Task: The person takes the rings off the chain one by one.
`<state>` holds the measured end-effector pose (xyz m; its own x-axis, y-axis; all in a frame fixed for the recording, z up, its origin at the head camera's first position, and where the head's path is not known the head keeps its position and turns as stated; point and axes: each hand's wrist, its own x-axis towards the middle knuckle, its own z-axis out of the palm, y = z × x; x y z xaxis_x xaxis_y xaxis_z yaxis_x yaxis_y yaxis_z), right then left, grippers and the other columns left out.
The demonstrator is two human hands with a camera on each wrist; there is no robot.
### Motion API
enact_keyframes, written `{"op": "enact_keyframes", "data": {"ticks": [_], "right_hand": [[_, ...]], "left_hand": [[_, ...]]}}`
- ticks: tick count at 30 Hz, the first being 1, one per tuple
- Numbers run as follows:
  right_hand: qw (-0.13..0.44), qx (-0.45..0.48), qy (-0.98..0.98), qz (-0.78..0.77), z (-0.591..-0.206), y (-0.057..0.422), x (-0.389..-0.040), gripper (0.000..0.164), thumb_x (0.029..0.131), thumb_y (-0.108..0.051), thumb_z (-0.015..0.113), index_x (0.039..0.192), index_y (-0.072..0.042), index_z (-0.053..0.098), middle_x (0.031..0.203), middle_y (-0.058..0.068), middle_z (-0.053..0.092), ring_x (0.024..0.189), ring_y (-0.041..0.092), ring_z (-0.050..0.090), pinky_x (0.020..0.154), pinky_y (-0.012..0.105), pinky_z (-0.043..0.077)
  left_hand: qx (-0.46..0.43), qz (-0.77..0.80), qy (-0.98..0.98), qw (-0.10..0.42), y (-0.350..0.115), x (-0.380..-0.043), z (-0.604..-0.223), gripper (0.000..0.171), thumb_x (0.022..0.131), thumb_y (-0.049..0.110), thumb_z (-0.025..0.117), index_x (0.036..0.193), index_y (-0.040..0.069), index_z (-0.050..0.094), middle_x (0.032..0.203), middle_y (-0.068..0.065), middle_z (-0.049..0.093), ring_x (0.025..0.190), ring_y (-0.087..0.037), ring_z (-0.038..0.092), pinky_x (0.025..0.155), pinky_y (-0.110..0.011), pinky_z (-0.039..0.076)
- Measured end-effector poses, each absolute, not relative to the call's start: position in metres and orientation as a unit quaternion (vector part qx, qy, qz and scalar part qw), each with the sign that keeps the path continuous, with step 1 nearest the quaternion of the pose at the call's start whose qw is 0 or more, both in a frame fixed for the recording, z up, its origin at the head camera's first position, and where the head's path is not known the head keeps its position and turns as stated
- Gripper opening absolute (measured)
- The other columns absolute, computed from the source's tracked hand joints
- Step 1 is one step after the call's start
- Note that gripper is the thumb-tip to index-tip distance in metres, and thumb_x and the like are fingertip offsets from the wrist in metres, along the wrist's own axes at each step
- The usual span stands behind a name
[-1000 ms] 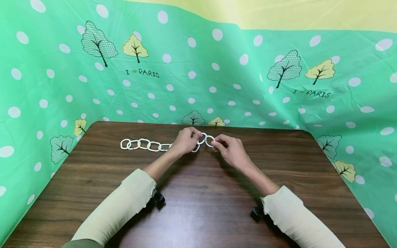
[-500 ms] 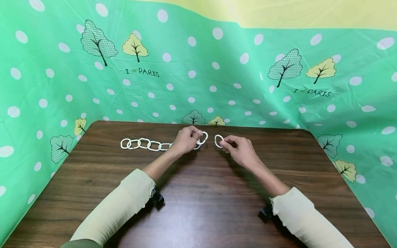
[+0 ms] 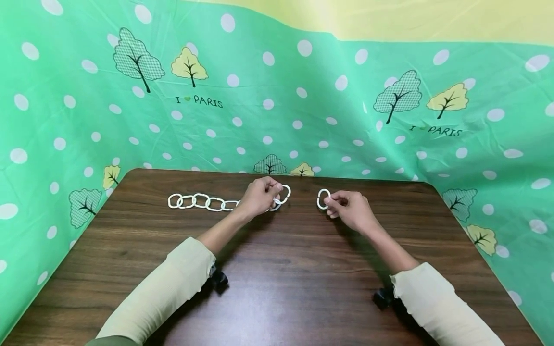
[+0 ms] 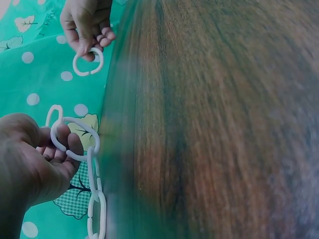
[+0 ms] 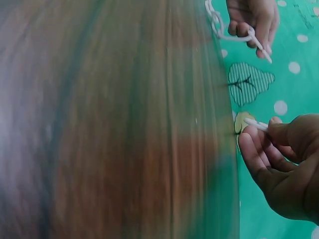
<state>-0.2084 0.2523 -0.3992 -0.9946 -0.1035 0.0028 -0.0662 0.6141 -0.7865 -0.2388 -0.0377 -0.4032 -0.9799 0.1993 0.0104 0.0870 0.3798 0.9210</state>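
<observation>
A chain of white plastic links [image 3: 215, 204] lies along the back of the table, and its right end is raised in my left hand [image 3: 259, 197]. That hand pinches a link near the chain's end; in the left wrist view the end link [image 4: 55, 113] sticks out past the fingers. To the right, my right hand [image 3: 352, 209] pinches a single loose link [image 3: 323, 198] between thumb and fingers, apart from the chain. A small gap in this loose link's ring shows in the left wrist view. Part of the chain is hidden behind my left hand and forearm.
The dark wood-grain table [image 3: 277, 288] ends just behind the hands. A green polka-dot cloth [image 3: 268, 77] hangs behind and on both sides. Black wrist devices [image 3: 383, 299] sit under both cuffs.
The link in my right hand has come away from the chain's end and moved right with that hand. My left hand keeps its hold in nearly the same place.
</observation>
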Motion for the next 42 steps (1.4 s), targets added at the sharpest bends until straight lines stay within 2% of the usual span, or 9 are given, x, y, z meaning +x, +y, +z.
{"op": "enact_keyframes", "data": {"ticks": [5, 12, 20, 25, 30, 34, 42], "right_hand": [[0.038, -0.025, 0.888, -0.458, -0.402, 0.268, -0.214, 0.033, 0.112, -0.021, 0.073, 0.124, 0.010, 0.077, 0.097, 0.020, 0.085, 0.075, 0.011, 0.081, 0.073, 0.029, 0.069], [0.059, -0.008, 0.873, -0.484, -0.407, 0.285, -0.220, 0.036, 0.112, -0.018, 0.074, 0.126, 0.014, 0.073, 0.102, 0.021, 0.085, 0.074, 0.009, 0.080, 0.072, 0.029, 0.069], [0.088, 0.012, 0.858, -0.505, -0.408, 0.302, -0.222, 0.042, 0.112, -0.018, 0.072, 0.133, 0.017, 0.069, 0.096, 0.010, 0.086, 0.075, 0.007, 0.080, 0.073, 0.028, 0.069], [0.100, 0.034, 0.864, -0.492, -0.405, 0.309, -0.225, 0.043, 0.112, -0.023, 0.074, 0.132, 0.015, 0.071, 0.090, 0.005, 0.083, 0.076, 0.008, 0.079, 0.074, 0.028, 0.069], [0.117, 0.045, 0.869, -0.479, -0.402, 0.317, -0.230, 0.043, 0.112, -0.026, 0.074, 0.128, 0.015, 0.071, 0.086, 0.001, 0.080, 0.073, 0.008, 0.077, 0.071, 0.029, 0.068], [0.132, 0.053, 0.867, -0.478, -0.402, 0.324, -0.233, 0.043, 0.112, -0.025, 0.074, 0.126, 0.015, 0.070, 0.082, -0.002, 0.078, 0.069, 0.005, 0.074, 0.067, 0.028, 0.067], [0.145, 0.064, 0.857, -0.490, -0.403, 0.329, -0.236, 0.041, 0.112, -0.023, 0.074, 0.125, 0.015, 0.067, 0.079, -0.004, 0.078, 0.067, 0.003, 0.073, 0.066, 0.026, 0.066]], "left_hand": [[0.091, 0.588, 0.801, 0.063, -0.038, -0.239, -0.405, 0.025, 0.116, 0.017, 0.066, 0.121, -0.007, 0.071, 0.090, -0.009, 0.076, 0.065, -0.006, 0.066, 0.061, -0.019, 0.057], [0.104, 0.618, 0.776, 0.074, -0.039, -0.238, -0.403, 0.025, 0.115, 0.012, 0.066, 0.125, -0.010, 0.070, 0.092, -0.012, 0.076, 0.069, -0.008, 0.069, 0.066, -0.021, 0.061], [0.118, 0.613, 0.778, 0.070, -0.039, -0.240, -0.405, 0.026, 0.114, 0.011, 0.068, 0.127, -0.010, 0.072, 0.108, -0.028, 0.081, 0.076, -0.009, 0.073, 0.074, -0.026, 0.067], [0.132, 0.583, 0.801, 0.032, -0.042, -0.239, -0.404, 0.022, 0.111, 0.013, 0.072, 0.123, -0.005, 0.078, 0.107, -0.022, 0.085, 0.079, -0.009, 0.075, 0.078, -0.030, 0.068], [0.139, 0.551, 0.823, 0.002, -0.045, -0.238, -0.401, 0.019, 0.109, 0.017, 0.076, 0.119, 0.002, 0.082, 0.105, -0.015, 0.087, 0.086, -0.013, 0.078, 0.077, -0.023, 0.062], [0.141, 0.544, 0.827, -0.002, -0.046, -0.238, -0.400, 0.018, 0.108, 0.017, 0.077, 0.119, 0.003, 0.083, 0.106, -0.015, 0.087, 0.088, -0.014, 0.077, 0.077, -0.021, 0.057], [0.141, 0.545, 0.827, -0.013, -0.045, -0.238, -0.395, 0.017, 0.106, 0.016, 0.081, 0.118, 0.004, 0.085, 0.103, -0.014, 0.087, 0.090, -0.015, 0.078, 0.078, -0.020, 0.056]]}}
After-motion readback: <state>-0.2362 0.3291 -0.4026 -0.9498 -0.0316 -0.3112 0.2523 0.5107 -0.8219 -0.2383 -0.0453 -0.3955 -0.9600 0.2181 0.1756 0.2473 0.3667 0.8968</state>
